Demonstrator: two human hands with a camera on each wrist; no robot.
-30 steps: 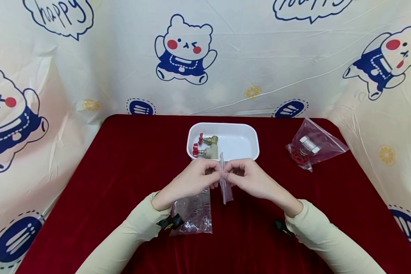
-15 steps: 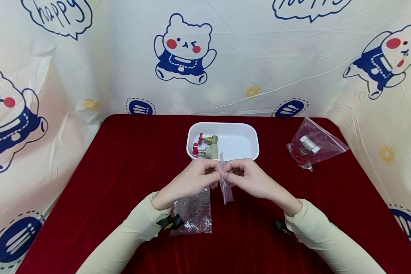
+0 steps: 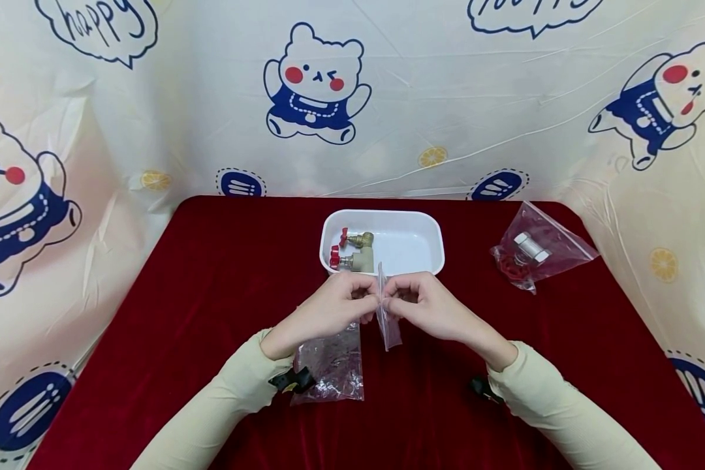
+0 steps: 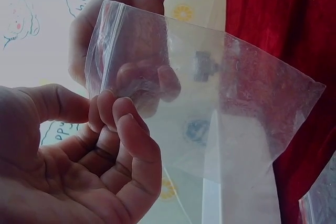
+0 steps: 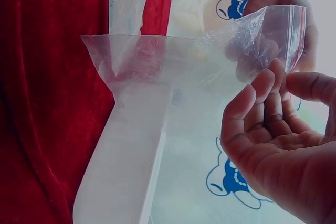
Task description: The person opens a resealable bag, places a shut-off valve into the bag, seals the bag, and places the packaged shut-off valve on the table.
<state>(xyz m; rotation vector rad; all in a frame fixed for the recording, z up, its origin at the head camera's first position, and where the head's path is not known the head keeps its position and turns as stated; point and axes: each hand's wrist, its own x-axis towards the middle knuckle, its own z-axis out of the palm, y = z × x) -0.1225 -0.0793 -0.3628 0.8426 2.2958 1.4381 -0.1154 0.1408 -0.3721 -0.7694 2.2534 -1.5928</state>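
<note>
My left hand (image 3: 337, 300) and right hand (image 3: 431, 303) meet in front of the white tray, pinching a clear zip-lock bag (image 3: 390, 334) between thumbs and fingers. Both wrist views show their grip at the zip end of the bag (image 4: 252, 82), on opposite sides. Nothing shows inside it; its free end spreads out flat in the left wrist view. Below my left forearm and wrist, a second clear plastic bag (image 3: 335, 369) lies flat on the red cloth, partly covered by the hand.
Behind the hands stands the white tray (image 3: 410, 245), holding a brass valve (image 3: 361, 240) and a beige valve (image 3: 362, 260), both red-handled. At the right, another zip-lock bag (image 3: 564, 251) contains a metal valve (image 3: 531, 248) with a red handwheel. Printed curtains enclose the table's back and sides.
Both hands keep the same place and pinch. Only the lower end of the zip-lock bag has shifted very slightly to the right.
</note>
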